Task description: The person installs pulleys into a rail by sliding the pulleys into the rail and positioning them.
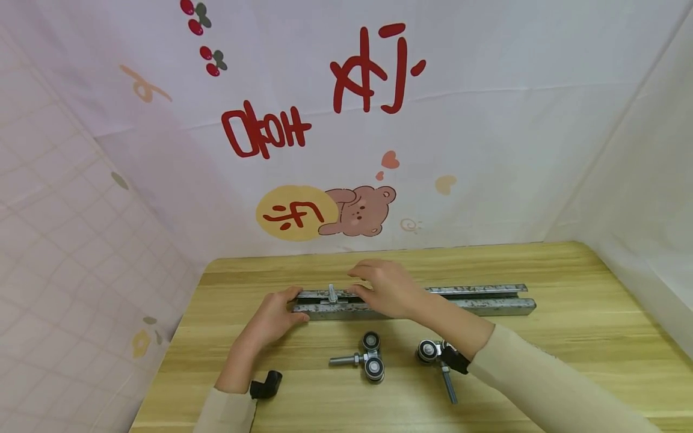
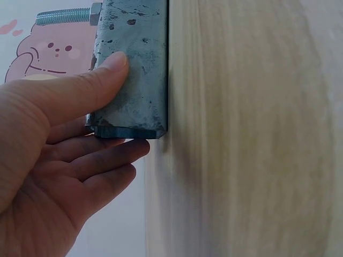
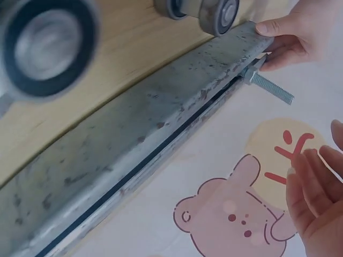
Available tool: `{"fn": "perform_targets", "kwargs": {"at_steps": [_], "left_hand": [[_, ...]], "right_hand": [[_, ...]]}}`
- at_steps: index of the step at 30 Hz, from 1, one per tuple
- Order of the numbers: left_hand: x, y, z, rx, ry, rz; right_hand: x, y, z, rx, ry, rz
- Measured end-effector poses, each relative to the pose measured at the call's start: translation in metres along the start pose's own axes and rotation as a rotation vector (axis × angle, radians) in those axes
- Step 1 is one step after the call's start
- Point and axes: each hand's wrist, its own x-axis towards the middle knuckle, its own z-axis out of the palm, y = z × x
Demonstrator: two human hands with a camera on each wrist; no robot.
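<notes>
Rail: the metal rail (image 1: 500, 305) lies across the desk (image 1: 400, 409), its slot facing up in the head view
Left hand: the left hand (image 1: 276, 316) grips the rail's left end, thumb on the near side
Right hand: the right hand (image 1: 387, 288) hangs above the rail, fingers loosely bent and holding nothing — the right wrist view shows it clear of the metal, which the head view leaves unsure
Slot: a threaded bolt (image 1: 332, 293) stands up out of it near the left end, between the two hands; whatever lies deeper in the channel is hidden
Nut: a hex nut (image 2: 95, 14) at the bolt's foot shows clearly in both wrist views
Rail end: the left wrist view alone shows the thumb pressed flat on the side wall, some fingers below the end edge
Rollers: one roller bracket (image 1: 368, 356) lies in front of the rail; a second roller bracket (image 1: 428, 351) lies to its right — partly covered by the right wrist's black strap piece (image 1: 456, 361) in the head view
</notes>
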Motion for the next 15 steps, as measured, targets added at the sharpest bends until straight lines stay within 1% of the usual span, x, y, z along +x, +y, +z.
{"fn": "perform_targets", "kwargs": {"at_steps": [4,7,10,15], "left_hand": [[0.000,0.000,0.000,0.002,0.000,0.001],[0.001,0.000,0.000,0.004,-0.001,0.008],[0.001,0.001,0.000,-0.003,-0.004,-0.003],[0.000,0.000,0.000,0.000,0.002,-0.005]], "right_hand": [[-0.012,0.002,-0.006,-0.035,0.048,-0.033],[-0.024,0.004,-0.009,-0.046,0.059,-0.038],[-0.035,0.005,-0.013,-0.057,0.059,-0.036],[-0.054,0.008,-0.018,-0.110,0.098,-0.081]]}}
